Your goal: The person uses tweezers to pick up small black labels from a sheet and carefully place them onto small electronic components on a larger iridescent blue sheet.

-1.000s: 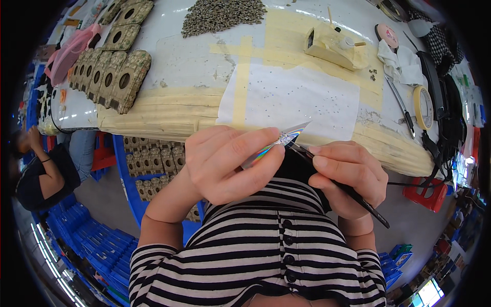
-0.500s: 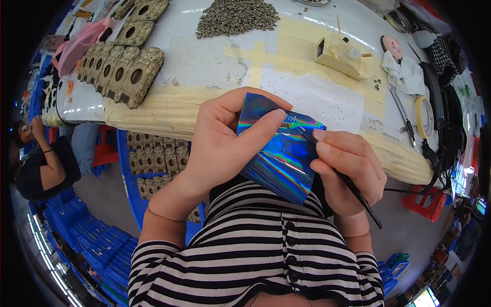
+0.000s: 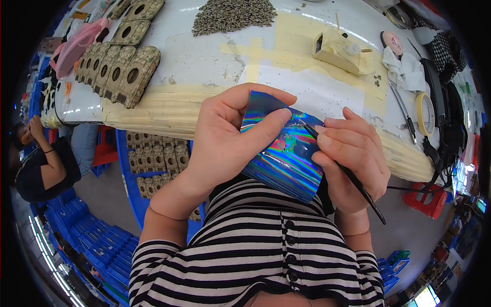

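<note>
My left hand (image 3: 230,133) pinches a shiny blue holographic sheet (image 3: 291,169) by its upper part, the thumb lying on its face and the fingers behind. Between the fingers of my right hand (image 3: 353,158) is a pair of slim black tweezers (image 3: 362,189). Their fine tips rest on or just over the sheet, close to my left thumb. Small bright marks show on the foil there, too small to make out. Both hands are above my lap, at the front edge of the worktable (image 3: 189,100).
Camouflage-patterned cases (image 3: 132,77) with round holes stand at the table's left, beside a pink mesh item (image 3: 82,46). A heap of small metallic parts (image 3: 232,15) lies at the back. A tape-covered block (image 3: 340,53) and tape roll (image 3: 425,115) are right. Another person (image 3: 51,163) sits left.
The sheet has tilted slightly and its lower corner has shifted right, changing its reflections. My right fingers have spread a little around the tweezers, whose tips stay near my left thumb.
</note>
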Demonstrator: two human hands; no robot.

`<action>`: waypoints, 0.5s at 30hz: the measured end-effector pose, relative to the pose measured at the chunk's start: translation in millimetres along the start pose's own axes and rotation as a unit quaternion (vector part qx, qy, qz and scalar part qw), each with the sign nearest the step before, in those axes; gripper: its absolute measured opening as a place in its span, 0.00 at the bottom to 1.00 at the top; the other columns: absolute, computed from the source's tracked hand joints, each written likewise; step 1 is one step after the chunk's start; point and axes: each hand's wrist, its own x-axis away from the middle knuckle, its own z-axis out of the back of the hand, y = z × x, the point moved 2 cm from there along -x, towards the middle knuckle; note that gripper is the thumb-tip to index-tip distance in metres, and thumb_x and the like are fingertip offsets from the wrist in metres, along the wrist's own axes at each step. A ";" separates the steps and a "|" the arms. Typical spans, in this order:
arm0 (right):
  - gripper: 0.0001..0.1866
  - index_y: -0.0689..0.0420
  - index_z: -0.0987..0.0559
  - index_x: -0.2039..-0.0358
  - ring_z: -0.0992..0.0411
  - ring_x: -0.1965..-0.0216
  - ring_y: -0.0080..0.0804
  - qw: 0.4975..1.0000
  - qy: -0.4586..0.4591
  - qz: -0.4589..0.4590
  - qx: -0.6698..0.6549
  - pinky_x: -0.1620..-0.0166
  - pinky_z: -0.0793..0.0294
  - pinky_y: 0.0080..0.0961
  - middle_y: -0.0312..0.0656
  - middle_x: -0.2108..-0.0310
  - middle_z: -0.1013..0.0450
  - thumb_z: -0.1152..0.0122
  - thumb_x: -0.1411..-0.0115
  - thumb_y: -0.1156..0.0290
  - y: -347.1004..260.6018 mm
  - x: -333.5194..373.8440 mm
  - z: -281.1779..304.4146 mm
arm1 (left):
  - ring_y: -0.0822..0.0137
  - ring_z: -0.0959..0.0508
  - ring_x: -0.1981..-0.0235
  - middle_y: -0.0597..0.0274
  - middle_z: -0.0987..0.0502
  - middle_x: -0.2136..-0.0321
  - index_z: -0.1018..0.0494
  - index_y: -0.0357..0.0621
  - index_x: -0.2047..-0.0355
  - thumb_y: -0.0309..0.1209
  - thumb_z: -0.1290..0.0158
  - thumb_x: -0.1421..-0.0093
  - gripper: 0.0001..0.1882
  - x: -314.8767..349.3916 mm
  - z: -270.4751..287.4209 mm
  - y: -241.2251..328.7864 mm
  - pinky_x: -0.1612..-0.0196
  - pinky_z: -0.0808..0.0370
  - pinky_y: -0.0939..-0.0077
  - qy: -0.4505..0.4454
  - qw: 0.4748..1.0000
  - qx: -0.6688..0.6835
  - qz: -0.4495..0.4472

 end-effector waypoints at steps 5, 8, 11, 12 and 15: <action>0.13 0.54 0.17 0.67 0.23 0.60 0.35 1.000 -0.003 0.000 0.008 0.46 0.27 0.41 0.38 0.67 0.20 0.26 0.55 0.74 1.6 0.1 -0.8 | 0.78 0.22 0.65 0.60 0.19 0.66 0.24 0.33 0.59 0.20 0.43 0.41 0.10 0.2 -0.5 0.5 0.60 0.25 0.85 0.004 1.000 -0.017 -0.016; 0.13 0.54 0.17 0.67 0.23 0.59 0.36 1.000 -0.002 0.000 0.003 0.46 0.28 0.42 0.38 0.67 0.20 0.26 0.56 0.74 2.5 0.8 -0.5 | 0.78 0.22 0.65 0.60 0.19 0.66 0.24 0.33 0.59 0.20 0.43 0.42 0.10 0.5 -0.3 -0.1 0.60 0.25 0.85 0.003 1.000 -0.017 -0.014; 0.13 0.54 0.17 0.67 0.23 0.59 0.36 1.000 -0.001 -0.002 0.003 0.46 0.28 0.42 0.38 0.67 0.20 0.26 0.56 0.73 3.1 1.4 -1.1 | 0.78 0.22 0.65 0.60 0.19 0.66 0.24 0.32 0.59 0.20 0.43 0.42 0.10 0.2 -0.4 0.1 0.60 0.25 0.85 0.001 1.000 -0.017 -0.011; 0.13 0.54 0.17 0.67 0.23 0.60 0.36 1.000 0.000 -0.002 0.005 0.46 0.28 0.42 0.38 0.67 0.20 0.26 0.56 0.73 3.3 1.6 -1.3 | 0.78 0.22 0.65 0.60 0.19 0.66 0.24 0.32 0.59 0.20 0.43 0.42 0.10 0.1 -0.7 0.1 0.60 0.25 0.85 0.003 1.000 -0.021 -0.011; 0.13 0.54 0.17 0.67 0.23 0.60 0.35 1.000 -0.001 -0.003 0.009 0.46 0.28 0.41 0.38 0.67 0.20 0.26 0.56 0.73 3.1 1.1 -1.1 | 0.77 0.22 0.65 0.59 0.19 0.66 0.23 0.32 0.60 0.20 0.43 0.42 0.09 -0.2 -1.7 -1.5 0.60 0.24 0.84 0.007 0.999 -0.028 -0.020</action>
